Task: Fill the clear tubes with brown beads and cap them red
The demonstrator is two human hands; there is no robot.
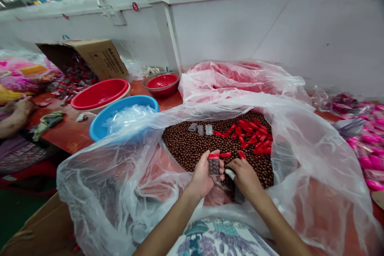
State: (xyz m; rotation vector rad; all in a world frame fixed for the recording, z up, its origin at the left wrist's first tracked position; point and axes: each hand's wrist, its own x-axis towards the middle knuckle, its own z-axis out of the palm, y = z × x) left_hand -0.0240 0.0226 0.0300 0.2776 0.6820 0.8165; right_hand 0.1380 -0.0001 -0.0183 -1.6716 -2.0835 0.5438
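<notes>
My left hand point(203, 176) is closed around a small clear plastic box point(214, 167) filled with brown balls, with a red cap on top. A red strip-like part point(225, 155) sticks out to the right of the cap. Close to its right is my right hand point(246, 177), palm down over the brown balls point(186, 144), its fingers curled. Something white point(230, 173) shows at its thumb; what the fingers hold, if anything, is hidden. A red piece point(242, 155) lies just past its fingertips. Red caps point(255, 136) and several clear empty boxes point(209, 129) rest on the balls.
A clear plastic sheet point(105, 184) surrounds the balls. Left stand a blue basin point(94, 126) of clear pieces, red basins point(90, 98) and a tipped carton point(103, 58). Another person's arm point(18, 118) is at far left. Pink packs point(370, 160) lie at right.
</notes>
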